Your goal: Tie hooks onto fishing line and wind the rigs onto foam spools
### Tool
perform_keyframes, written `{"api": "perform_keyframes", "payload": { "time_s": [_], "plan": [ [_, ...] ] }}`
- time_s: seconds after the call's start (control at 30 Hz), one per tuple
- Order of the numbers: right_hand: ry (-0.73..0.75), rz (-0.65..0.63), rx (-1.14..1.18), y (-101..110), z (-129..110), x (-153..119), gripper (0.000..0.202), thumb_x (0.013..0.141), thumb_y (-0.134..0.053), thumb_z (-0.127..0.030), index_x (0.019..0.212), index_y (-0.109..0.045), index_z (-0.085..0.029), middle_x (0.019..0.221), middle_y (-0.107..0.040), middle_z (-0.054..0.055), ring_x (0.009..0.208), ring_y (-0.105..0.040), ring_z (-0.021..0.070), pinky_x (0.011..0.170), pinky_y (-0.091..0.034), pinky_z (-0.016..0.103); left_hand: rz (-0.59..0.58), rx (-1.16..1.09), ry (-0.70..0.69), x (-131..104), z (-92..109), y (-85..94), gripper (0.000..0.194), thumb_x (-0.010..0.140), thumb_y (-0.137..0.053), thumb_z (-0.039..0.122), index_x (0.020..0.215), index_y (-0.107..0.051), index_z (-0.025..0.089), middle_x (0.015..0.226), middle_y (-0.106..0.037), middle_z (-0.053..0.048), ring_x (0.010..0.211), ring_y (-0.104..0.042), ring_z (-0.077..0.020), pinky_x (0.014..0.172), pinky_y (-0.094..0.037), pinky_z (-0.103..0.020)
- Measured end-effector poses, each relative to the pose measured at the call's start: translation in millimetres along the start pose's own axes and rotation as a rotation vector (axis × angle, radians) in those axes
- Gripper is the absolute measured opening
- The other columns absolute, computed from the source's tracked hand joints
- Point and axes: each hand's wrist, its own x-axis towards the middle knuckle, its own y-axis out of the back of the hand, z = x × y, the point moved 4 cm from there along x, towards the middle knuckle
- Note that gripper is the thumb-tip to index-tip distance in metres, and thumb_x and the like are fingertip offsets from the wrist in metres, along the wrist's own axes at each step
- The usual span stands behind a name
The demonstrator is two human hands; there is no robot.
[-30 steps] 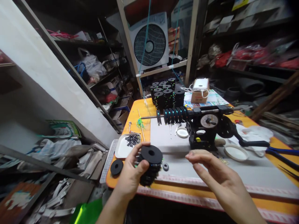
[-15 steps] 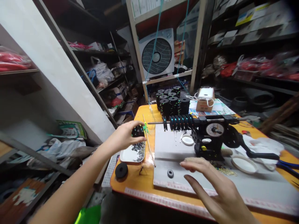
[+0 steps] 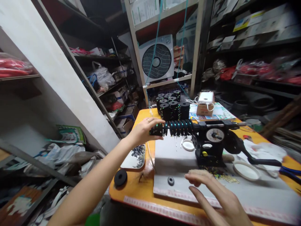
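My left hand (image 3: 147, 128) is closed around a stack of black foam spools (image 3: 156, 129) with shiny green specks. It holds them at the left tip of the winder's horizontal rod, in line with a row of black discs (image 3: 180, 127) on that rod. Whether the rod has entered the held stack is hidden. The black hand-cranked winder (image 3: 210, 144) has a round dial and a crank (image 3: 264, 161) on its right. My right hand (image 3: 216, 196) hovers over the grey board with thumb and fingers apart, holding nothing. A small grey ring (image 3: 171, 181) lies left of it.
A white tray (image 3: 125, 163) of small dark and metal parts stands left, with a black foam disc (image 3: 120, 178) in front. Stacked black spools (image 3: 173, 110) and a white device (image 3: 206, 96) on a box stand behind. A white ring-shaped lid (image 3: 246, 171) and blue-handled pliers (image 3: 290, 172) lie right.
My left hand has carried the black spools from above the tray up and right to the rod's tip. The right hand stays nearly where it was, open.
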Motion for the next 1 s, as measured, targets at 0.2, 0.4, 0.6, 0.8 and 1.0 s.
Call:
{"api": "perform_keyframes", "payload": {
  "time_s": [0.2,0.4,0.6,0.8,1.0],
  "plan": [
    [0.006,0.013,-0.045,6,13,-1,0.026,0.092,-0.057,-0.023,0.118,-0.057,-0.027,0.111,-0.067,0.004,0.103,-0.067,0.0188,0.085,-0.056,0.025,0.268,-0.072,-0.029,-13,7,-3.2,0.102,0.069,-0.078,0.056,0.151,-0.024,0.028,0.160,-0.024,-0.015,0.148,-0.021,-0.0342,0.118,-0.022,-0.052],
    [0.026,0.192,-0.169,55,39,34,0.028,0.091,-0.059,-0.023,0.119,-0.058,-0.028,0.110,-0.065,0.006,0.101,-0.064,0.0247,0.089,-0.051,0.038,0.649,-0.406,0.464,-75,-9,1.7,0.052,0.094,-0.050,0.052,0.139,-0.038,0.029,0.144,-0.043,-0.011,0.135,-0.040,-0.0244,0.110,-0.035,-0.042],
    [0.184,0.022,-0.381,68,33,106,0.048,0.093,-0.056,-0.025,0.139,-0.046,-0.027,0.134,-0.057,0.010,0.126,-0.051,0.0311,0.106,-0.042,0.051,0.631,-0.545,0.574,-83,1,-25.9,0.034,0.093,-0.056,0.036,0.124,-0.049,0.024,0.124,-0.055,-0.010,0.117,-0.052,-0.0221,0.098,-0.044,-0.038],
    [0.387,-0.276,-0.403,18,7,145,0.078,0.083,-0.068,-0.026,0.152,-0.031,-0.021,0.156,-0.037,0.012,0.144,-0.033,0.0297,0.118,-0.030,0.055,0.633,-0.654,0.565,-71,7,-43.1,0.038,0.092,-0.057,0.032,0.127,-0.048,0.024,0.133,-0.053,-0.010,0.126,-0.049,-0.0228,0.102,-0.042,-0.038],
    [0.241,-0.122,-0.357,60,13,144,0.058,0.095,-0.050,-0.026,0.151,-0.033,-0.026,0.157,-0.037,0.006,0.143,-0.035,0.0259,0.117,-0.035,0.049,0.646,-0.717,0.583,-74,4,-46.1,0.039,0.092,-0.059,0.034,0.128,-0.049,0.024,0.135,-0.052,-0.010,0.129,-0.048,-0.0237,0.104,-0.040,-0.038]
  ]
}}
